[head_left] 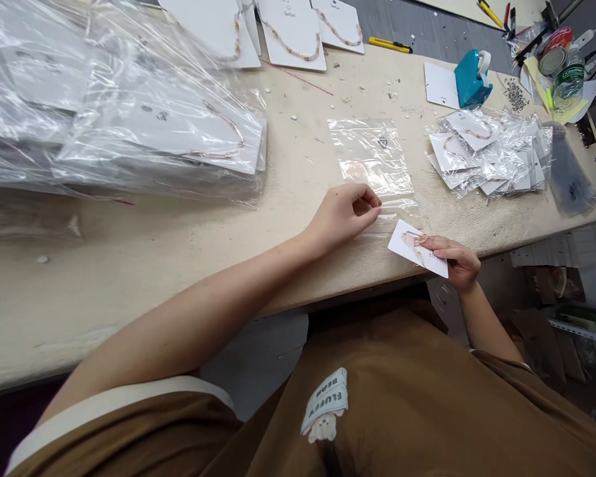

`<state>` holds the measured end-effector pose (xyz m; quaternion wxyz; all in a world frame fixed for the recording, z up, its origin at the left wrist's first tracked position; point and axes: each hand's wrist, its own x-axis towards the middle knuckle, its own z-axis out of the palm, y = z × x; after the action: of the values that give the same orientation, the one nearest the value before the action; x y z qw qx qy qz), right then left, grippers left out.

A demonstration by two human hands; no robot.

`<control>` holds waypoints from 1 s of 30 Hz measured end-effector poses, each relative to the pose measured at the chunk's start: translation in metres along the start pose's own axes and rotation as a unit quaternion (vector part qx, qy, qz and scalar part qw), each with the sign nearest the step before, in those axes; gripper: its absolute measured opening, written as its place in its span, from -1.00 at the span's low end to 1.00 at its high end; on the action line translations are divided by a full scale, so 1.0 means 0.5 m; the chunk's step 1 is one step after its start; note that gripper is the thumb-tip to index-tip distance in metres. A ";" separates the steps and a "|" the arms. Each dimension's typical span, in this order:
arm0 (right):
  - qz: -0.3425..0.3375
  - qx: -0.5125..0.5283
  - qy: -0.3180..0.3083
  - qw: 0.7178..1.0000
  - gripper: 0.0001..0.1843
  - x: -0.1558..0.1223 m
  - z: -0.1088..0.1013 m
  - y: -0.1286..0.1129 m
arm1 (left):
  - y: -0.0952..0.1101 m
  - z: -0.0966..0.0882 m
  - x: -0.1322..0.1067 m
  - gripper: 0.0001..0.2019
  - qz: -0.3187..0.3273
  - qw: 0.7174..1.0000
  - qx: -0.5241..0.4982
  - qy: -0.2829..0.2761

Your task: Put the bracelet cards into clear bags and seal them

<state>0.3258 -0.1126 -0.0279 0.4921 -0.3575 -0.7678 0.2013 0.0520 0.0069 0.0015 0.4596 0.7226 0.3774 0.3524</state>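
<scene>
My left hand (345, 213) rests on the table near its front edge, fingers curled in a pinch on the lower edge of a clear plastic bag (372, 159) that lies flat on the beige table (179, 252). Just right of it, my right hand (454, 260) holds a small white card (411, 246) with a rose-gold chain on it, at the table's edge. The card is outside the bag, a little below its open end.
A heap of bagged cards (487, 152) lies at the right. Large stacks of bagged necklace cards (119, 112) fill the left. White necklace cards (298, 30), a teal tape dispenser (471, 76), a yellow cutter (390, 45), a bottle (569, 83) and tools stand at the back.
</scene>
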 end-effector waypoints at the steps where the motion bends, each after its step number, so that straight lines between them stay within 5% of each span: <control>1: -0.003 0.000 -0.001 1.000 -0.58 0.001 0.000 -0.001 | 0.001 -0.001 0.000 -0.89 -0.005 1.000 0.001 0.007; 8: -0.022 -0.001 -0.011 1.000 -0.47 0.009 -0.001 -0.008 | -0.010 0.004 0.003 -0.87 0.104 0.977 0.181 -0.039; 21: -0.017 0.002 -0.019 1.000 -0.53 0.014 0.000 -0.010 | 0.003 0.003 0.014 -0.87 0.004 0.995 0.095 0.017; 25: 0.007 0.007 -0.019 1.000 -0.59 0.013 0.002 -0.009 | 0.000 -0.003 0.016 -0.82 0.116 0.979 0.166 -0.033; 27: 0.039 0.033 0.012 0.999 -0.70 0.009 0.006 -0.010 | -0.005 -0.001 0.014 -0.83 0.169 0.958 0.221 -0.065; 30: 0.122 0.081 0.142 0.979 -0.86 0.001 0.009 -0.010 | -0.009 0.003 0.012 -0.76 0.177 0.950 0.247 -0.067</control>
<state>0.3201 -0.1151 -0.0261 0.5949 -0.4324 -0.6222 0.2681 0.0550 0.0131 -0.0021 0.2213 0.8906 0.2872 0.2745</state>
